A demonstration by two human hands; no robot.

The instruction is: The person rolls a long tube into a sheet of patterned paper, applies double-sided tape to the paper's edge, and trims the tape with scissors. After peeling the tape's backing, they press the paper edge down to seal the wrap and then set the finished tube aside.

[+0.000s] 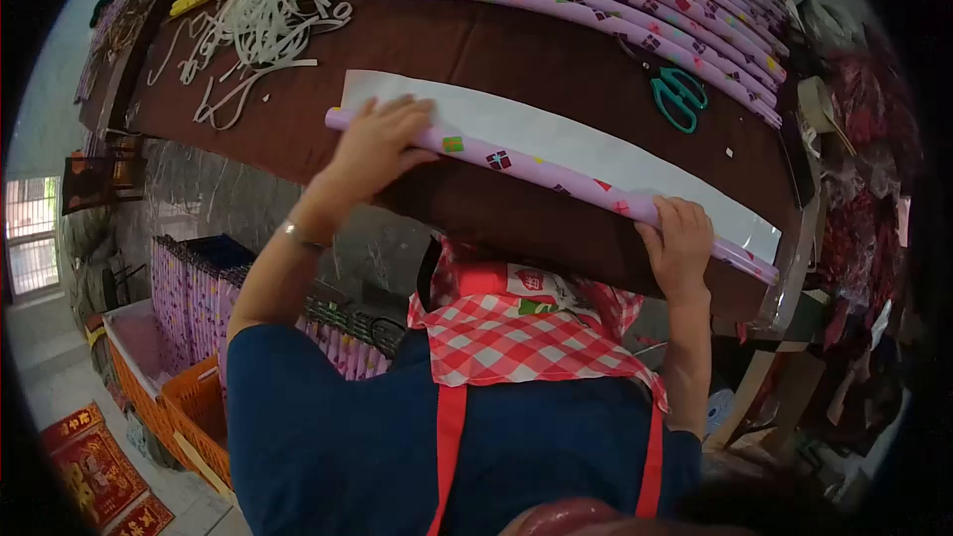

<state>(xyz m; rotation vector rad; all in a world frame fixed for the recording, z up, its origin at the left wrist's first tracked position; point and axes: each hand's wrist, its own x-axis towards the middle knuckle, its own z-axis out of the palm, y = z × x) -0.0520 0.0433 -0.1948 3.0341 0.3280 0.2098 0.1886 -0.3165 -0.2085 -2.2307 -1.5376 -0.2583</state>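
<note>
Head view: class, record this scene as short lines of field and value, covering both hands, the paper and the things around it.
Surface: brown table
Paper: lilac gift-patterned roll, a strip of white underside lying open beyond it
Left hand: laid over the roll near its left end, thumb apart
Right hand: over the roll, towards its right end
Far side: row of lilac gift-patterned rolls
Tool: green-handled scissors, by that row
Far left: tangled white strips
</note>
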